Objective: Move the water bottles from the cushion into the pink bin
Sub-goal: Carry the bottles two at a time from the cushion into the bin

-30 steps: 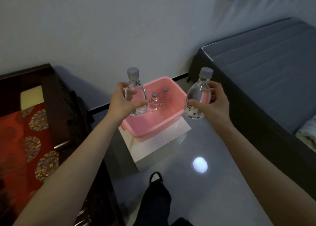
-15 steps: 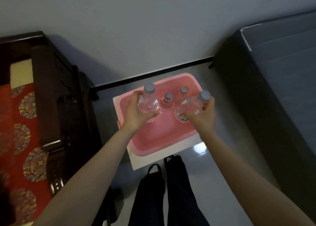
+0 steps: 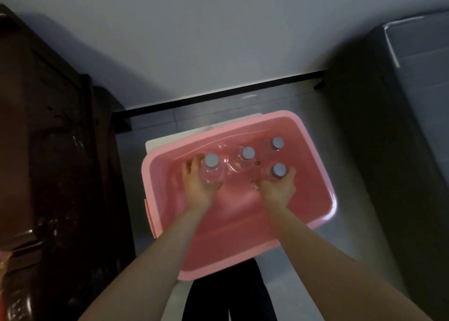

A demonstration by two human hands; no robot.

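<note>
the left hand (image 3: 198, 187) has its fingers curled round one clear water bottle (image 3: 211, 169), and the right hand (image 3: 279, 187) wraps another bottle (image 3: 275, 175). half a second ago both were held above the rim; now they are down inside the pink bin (image 3: 315, 220), probably touching its floor, beside two standing bottles (image 3: 245, 156). release is next. the bin sits on a white stand (image 3: 160, 142) over grey tile (image 3: 155, 119), between dark wooden furniture (image 3: 48, 150) and a grey mattress (image 3: 413, 78).

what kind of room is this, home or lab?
Most likely a home, probably a bedroom. A grey mattress lies at right, dark carved wooden furniture stands at left, and the pink bin sits on a tiled floor by a plain wall.
</note>
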